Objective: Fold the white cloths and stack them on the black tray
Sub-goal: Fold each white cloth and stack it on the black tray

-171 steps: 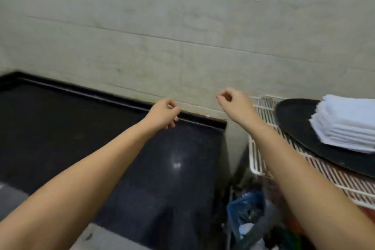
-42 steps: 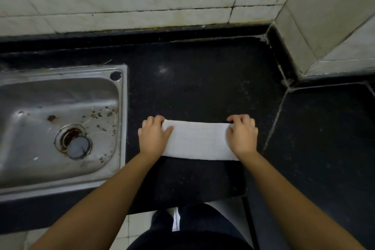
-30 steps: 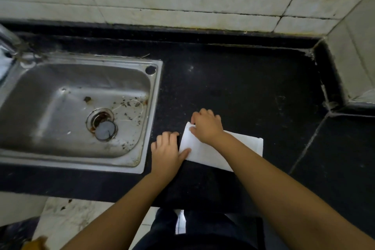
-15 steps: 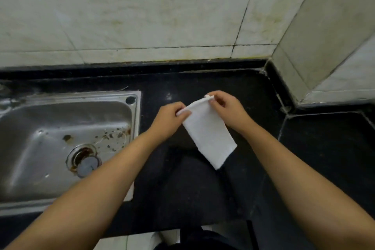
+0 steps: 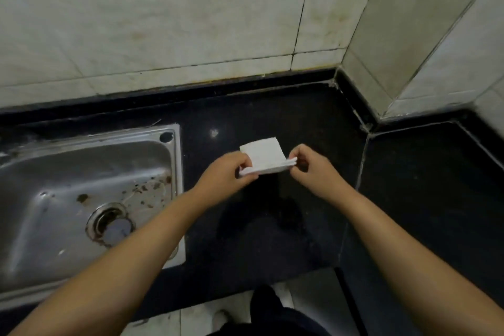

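A white cloth (image 5: 265, 155), folded into a small thick square, is held level above the black counter (image 5: 272, 226). My left hand (image 5: 227, 173) pinches its near left corner. My right hand (image 5: 309, 165) pinches its near right corner, where several stacked layers show at the edge. The far half of the cloth sticks out away from me, flat. The black tray and the stack of folded cloths are out of view.
A steel sink (image 5: 81, 199) with a drain (image 5: 110, 224) fills the left of the counter. Tiled walls (image 5: 191, 22) meet in a corner at the back right. A second black counter section (image 5: 436, 185) runs along the right. The floor and my legs show below.
The cloth hung down long from both hands half a second ago. Now it is folded over again into a smaller square and held flat between both hands.
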`<move>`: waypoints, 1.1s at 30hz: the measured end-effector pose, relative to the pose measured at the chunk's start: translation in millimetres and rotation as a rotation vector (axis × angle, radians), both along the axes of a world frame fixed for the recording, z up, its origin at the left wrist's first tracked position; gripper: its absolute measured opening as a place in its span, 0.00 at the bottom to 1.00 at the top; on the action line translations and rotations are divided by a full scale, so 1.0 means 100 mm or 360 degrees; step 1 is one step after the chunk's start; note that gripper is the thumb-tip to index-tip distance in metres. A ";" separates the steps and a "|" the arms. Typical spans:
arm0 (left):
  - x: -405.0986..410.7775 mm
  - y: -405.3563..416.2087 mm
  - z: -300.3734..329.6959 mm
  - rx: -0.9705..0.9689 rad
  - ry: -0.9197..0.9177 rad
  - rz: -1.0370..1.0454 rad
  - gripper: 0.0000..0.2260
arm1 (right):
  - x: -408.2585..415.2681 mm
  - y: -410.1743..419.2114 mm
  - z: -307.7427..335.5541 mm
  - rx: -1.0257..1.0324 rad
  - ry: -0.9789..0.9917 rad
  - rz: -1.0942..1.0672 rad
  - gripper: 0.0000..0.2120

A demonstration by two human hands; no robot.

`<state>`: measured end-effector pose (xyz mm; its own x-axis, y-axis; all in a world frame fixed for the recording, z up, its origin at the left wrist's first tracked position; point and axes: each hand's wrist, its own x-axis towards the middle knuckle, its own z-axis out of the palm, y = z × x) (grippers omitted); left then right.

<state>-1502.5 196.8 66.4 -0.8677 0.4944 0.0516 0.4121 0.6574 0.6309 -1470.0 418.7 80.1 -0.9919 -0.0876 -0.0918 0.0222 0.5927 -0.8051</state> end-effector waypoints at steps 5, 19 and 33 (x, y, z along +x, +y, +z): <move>0.47 -0.15 -0.55 -0.0144 -0.0651 -0.0186 0.04 | 0.57 -0.02 -0.59 -0.0041 -0.0457 0.0084 0.08; -0.50 0.23 -0.70 -0.0110 -0.0584 0.0597 0.05 | -0.49 -0.16 -0.75 0.0060 -0.0587 -0.0480 0.07; -0.04 0.40 -1.04 -0.0692 -0.0176 0.0989 0.20 | -0.47 -0.31 -0.97 0.1096 -0.0380 -0.0238 0.20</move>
<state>-1506.8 236.7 -37.4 -0.9816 -0.1302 -0.1393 -0.1650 0.9462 0.2783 -1517.0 387.7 -17.0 -0.9350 0.2020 -0.2916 0.2700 0.9384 -0.2157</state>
